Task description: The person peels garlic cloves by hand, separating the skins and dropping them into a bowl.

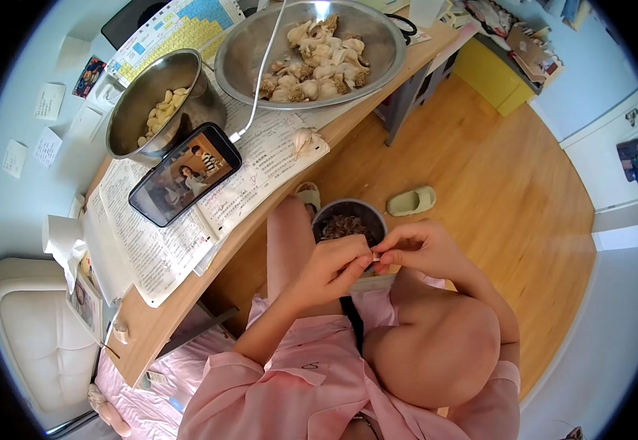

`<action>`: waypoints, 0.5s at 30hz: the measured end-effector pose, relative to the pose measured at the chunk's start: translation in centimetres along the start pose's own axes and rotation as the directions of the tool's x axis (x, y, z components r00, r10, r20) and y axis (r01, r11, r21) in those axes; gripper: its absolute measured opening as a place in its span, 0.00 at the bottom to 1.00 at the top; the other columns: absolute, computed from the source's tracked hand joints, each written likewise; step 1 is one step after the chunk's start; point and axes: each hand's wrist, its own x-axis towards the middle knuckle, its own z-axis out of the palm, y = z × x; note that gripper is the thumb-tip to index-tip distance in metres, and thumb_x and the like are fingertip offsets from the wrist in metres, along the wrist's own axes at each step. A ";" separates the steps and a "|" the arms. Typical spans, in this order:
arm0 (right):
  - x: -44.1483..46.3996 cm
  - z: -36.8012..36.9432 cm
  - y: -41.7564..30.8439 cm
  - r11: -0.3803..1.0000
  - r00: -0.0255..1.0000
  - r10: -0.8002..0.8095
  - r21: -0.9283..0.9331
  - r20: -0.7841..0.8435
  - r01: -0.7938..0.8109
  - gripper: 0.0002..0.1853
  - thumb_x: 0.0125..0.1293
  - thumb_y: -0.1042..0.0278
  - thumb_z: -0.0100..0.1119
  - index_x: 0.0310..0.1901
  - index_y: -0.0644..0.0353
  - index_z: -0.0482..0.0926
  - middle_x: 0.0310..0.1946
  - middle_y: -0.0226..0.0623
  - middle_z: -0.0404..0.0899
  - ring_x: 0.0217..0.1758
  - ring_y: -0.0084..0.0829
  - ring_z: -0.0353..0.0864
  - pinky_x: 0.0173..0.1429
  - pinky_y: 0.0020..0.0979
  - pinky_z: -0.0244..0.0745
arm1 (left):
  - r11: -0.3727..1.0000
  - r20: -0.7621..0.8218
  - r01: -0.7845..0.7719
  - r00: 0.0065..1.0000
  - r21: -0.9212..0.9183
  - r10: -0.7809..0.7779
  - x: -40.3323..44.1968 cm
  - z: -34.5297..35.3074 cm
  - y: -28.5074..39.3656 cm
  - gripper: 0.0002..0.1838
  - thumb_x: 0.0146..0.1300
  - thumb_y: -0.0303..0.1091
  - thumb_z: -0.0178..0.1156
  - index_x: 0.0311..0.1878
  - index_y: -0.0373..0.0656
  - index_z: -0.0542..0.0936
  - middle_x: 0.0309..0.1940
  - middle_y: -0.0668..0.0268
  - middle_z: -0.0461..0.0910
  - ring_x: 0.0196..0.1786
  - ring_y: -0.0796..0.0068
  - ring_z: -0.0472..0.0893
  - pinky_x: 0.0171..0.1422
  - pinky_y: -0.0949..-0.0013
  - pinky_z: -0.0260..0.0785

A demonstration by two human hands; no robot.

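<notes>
My left hand (pixel 334 268) and my right hand (pixel 420 246) meet above my lap, fingertips pinched together on a small pale garlic clove (pixel 376 257). Most of the clove is hidden by the fingers. Right behind and below them, a grey bin (pixel 319 220) on the floor holds brownish garlic skins (pixel 345 226). On the desk, a steel pot (pixel 127 110) contains peeled cloves (pixel 163 112). A wide steel bowl (pixel 235 70) is filled with whole garlic bulbs (pixel 326 62). Another piece of garlic (pixel 306 141) lies on the papers near the desk's edge.
A phone (pixel 185 174) playing a video leans against the pot, its white cable (pixel 262 73) crossing the bowl. Printed sheets (pixel 150 253) cover the wooden desk (pixel 147 323). A slipper (pixel 411 201) lies on the floor. A yellow box (pixel 491 73) stands farther back.
</notes>
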 end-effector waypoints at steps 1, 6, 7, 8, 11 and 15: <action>0.2 -0.1 0.4 0.999 1.000 -0.019 0.028 0.001 0.019 0.05 0.62 0.78 0.59 0.40 0.67 0.77 0.35 0.37 0.82 0.38 0.24 0.82 0.45 0.24 0.76 | 1.000 -0.020 0.001 1.000 0.000 -0.001 0.1 0.1 -0.1 0.04 0.62 0.23 0.52 0.30 0.36 0.72 0.22 0.63 0.66 0.22 0.71 0.65 0.26 0.73 0.57; 0.8 -0.6 2.6 0.986 0.993 -0.116 0.121 -0.024 0.119 0.05 0.64 0.78 0.56 0.41 0.67 0.76 0.35 0.39 0.81 0.39 0.27 0.82 0.46 0.25 0.76 | 0.996 -0.114 0.069 0.991 -0.054 -0.075 0.3 0.9 -0.3 0.05 0.63 0.23 0.51 0.30 0.36 0.71 0.22 0.64 0.68 0.24 0.75 0.66 0.28 0.74 0.57; 0.9 -0.7 2.9 0.984 0.990 -0.140 0.107 -0.029 0.143 0.05 0.64 0.78 0.55 0.41 0.67 0.76 0.35 0.40 0.81 0.39 0.28 0.82 0.46 0.25 0.77 | 0.997 -0.135 0.066 0.988 -0.036 -0.071 0.4 1.0 -0.4 0.05 0.63 0.23 0.51 0.30 0.36 0.71 0.22 0.64 0.68 0.24 0.75 0.66 0.28 0.74 0.57; 1.0 -0.8 3.1 0.982 0.986 -0.164 0.093 -0.034 0.166 0.06 0.65 0.77 0.55 0.42 0.67 0.76 0.36 0.40 0.81 0.39 0.28 0.82 0.46 0.26 0.77 | 0.998 -0.157 0.065 0.985 -0.018 -0.067 0.4 1.1 -0.5 0.05 0.63 0.22 0.51 0.30 0.36 0.71 0.22 0.64 0.68 0.24 0.76 0.66 0.27 0.74 0.57; 1.2 -1.0 3.6 0.976 0.985 -0.171 0.133 -0.036 0.175 0.06 0.66 0.75 0.54 0.42 0.67 0.75 0.35 0.41 0.81 0.40 0.29 0.82 0.47 0.27 0.77 | 0.997 -0.205 0.073 0.977 0.027 -0.065 0.7 1.4 -0.6 0.04 0.62 0.22 0.52 0.30 0.36 0.72 0.22 0.65 0.68 0.23 0.77 0.66 0.26 0.75 0.57; 1.3 -1.3 4.0 0.966 0.972 -0.216 0.128 -0.090 0.227 0.08 0.65 0.72 0.56 0.43 0.66 0.74 0.34 0.40 0.80 0.37 0.29 0.82 0.45 0.28 0.77 | 0.986 -0.284 0.126 0.955 0.112 -0.090 0.8 1.6 -1.3 0.04 0.60 0.22 0.54 0.30 0.35 0.73 0.21 0.62 0.69 0.20 0.74 0.67 0.24 0.73 0.57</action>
